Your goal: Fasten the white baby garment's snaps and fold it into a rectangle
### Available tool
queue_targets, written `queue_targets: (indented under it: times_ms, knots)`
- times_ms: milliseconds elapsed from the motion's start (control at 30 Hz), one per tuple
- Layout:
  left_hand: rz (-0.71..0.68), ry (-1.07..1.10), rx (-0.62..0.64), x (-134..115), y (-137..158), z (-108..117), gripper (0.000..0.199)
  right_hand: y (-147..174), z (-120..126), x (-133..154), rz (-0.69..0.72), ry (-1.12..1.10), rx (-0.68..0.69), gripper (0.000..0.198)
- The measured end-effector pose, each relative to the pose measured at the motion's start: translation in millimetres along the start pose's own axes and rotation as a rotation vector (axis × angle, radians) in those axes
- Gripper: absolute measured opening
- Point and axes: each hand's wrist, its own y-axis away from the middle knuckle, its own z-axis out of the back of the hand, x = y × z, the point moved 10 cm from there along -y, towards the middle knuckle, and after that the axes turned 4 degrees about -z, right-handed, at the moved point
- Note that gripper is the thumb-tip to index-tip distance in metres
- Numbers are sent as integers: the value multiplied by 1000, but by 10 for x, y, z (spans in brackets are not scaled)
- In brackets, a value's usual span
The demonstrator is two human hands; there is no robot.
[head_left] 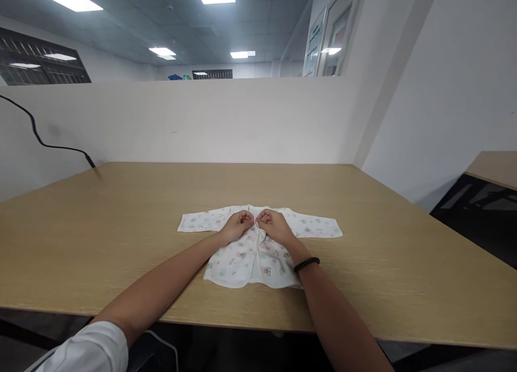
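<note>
A small white baby shirt (238,261) with a pastel print lies face up, its sleeves spread to both sides and its front edges meeting near the middle. My left hand (238,225) pinches the front edge just below the neckline. Close beside it, my right hand (275,225) pinches the opposite front edge, with a dark beaded bracelet (307,264) on that wrist. The fingertips of both hands nearly meet. Whatever fastener may lie between them is too small and covered to make out. Lower down, the two front panels part slightly at the hem.
The shirt lies on a wooden table (121,210) whose near edge runs below my forearms. A white partition (226,121) stands along the back. A black cable (60,147) hangs down at the left. Another table (495,167) stands at the far right.
</note>
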Motion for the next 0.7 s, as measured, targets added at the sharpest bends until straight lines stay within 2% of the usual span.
queue_targets:
  times_ms: [233,433,700]
  knots:
    - [20,4,26,-3,5,-18,29,-18,22,1,28,41,-24,7]
    - [8,3,1,-25,10,-4,30,-50,11,-108,-23,14,-20,8]
    - [-2,16,-49,-54,16,19,33,-37,-30,-132,-24,23,0,9]
